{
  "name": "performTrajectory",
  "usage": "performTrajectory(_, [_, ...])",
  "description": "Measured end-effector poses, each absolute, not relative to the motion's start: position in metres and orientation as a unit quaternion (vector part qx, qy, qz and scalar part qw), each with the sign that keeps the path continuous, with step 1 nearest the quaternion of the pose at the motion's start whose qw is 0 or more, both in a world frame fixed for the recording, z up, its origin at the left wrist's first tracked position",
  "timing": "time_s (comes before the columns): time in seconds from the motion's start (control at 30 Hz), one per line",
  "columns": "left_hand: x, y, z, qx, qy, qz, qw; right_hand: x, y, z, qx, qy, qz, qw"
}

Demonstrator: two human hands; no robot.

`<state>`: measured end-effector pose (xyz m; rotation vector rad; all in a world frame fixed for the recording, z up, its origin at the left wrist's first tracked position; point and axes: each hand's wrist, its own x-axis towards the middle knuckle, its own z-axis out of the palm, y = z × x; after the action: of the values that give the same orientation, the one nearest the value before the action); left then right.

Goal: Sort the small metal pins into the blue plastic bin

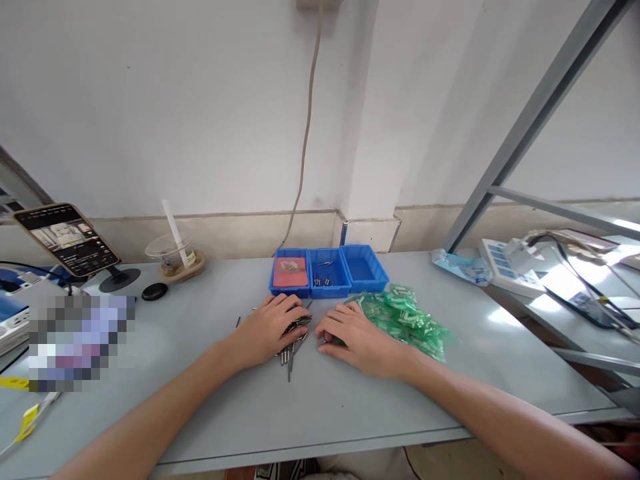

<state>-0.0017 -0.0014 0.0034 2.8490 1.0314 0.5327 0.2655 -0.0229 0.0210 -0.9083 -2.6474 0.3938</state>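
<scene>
My left hand (274, 327) lies over a pile of thin metal pins (286, 355) on the grey table. Its fingers curl round some of them, and dark metal shows between thumb and fingers. To the right of the pile, my right hand (353, 337) rests with bent fingers drawn towards the thumb; whatever is under them is hidden. Just beyond that hand spreads a heap of green plastic bags (413, 320) with small pale pieces inside. Behind the hands stand blue bins: the left one (291, 291) holds a pink packet (290, 271), the middle one (331, 291) several metal pins, and the right one (363, 262) shows its bare floor.
At the left are a phone (67, 240) on a stand, a black round object (155, 291) and a clear cup (170, 247) with a white stick. A light blue packet (463, 267), a power strip (510, 270) and a metal frame (525, 133) are at the right.
</scene>
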Motion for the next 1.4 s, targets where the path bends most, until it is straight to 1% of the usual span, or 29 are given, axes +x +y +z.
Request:
performTrajectory(0.23, [-0.0013,-0.0031,0.0042,0.925,0.333,0.179,0.026,0.2677,-0.0207,0.019,-0.319,-0.923,0.131,0.172])
performTrajectory(0.53, [-0.002,-0.0038,0.0044,0.925,0.336,0.176,0.029,0.2696,-0.0206,0.022,-0.326,-0.926,0.118,0.149])
performTrajectory(0.67, [-0.0014,-0.0037,0.0044,0.925,0.333,0.183,0.027,0.2686,-0.0208,0.0192,-0.32,-0.928,0.109,0.156])
performTrajectory(0.8, [-0.0007,-0.0032,0.0048,0.925,0.334,0.177,0.028,0.268,-0.0187,0.0153,-0.326,-0.917,0.132,0.188])
performTrajectory(1.07, [-0.0019,-0.0034,0.0052,0.926,0.335,0.171,0.032,0.2684,-0.0141,0.0201,-0.391,-0.864,0.129,0.291])
performTrajectory(1.27, [-0.0014,-0.0028,0.0055,0.926,0.337,0.17,0.033,0.2683,-0.0163,0.0201,-0.427,-0.825,0.175,0.328])
performTrajectory(1.4, [-0.002,-0.0032,0.0053,0.926,0.331,0.178,0.03,0.2683,-0.0179,0.019,-0.446,-0.805,0.201,0.336])
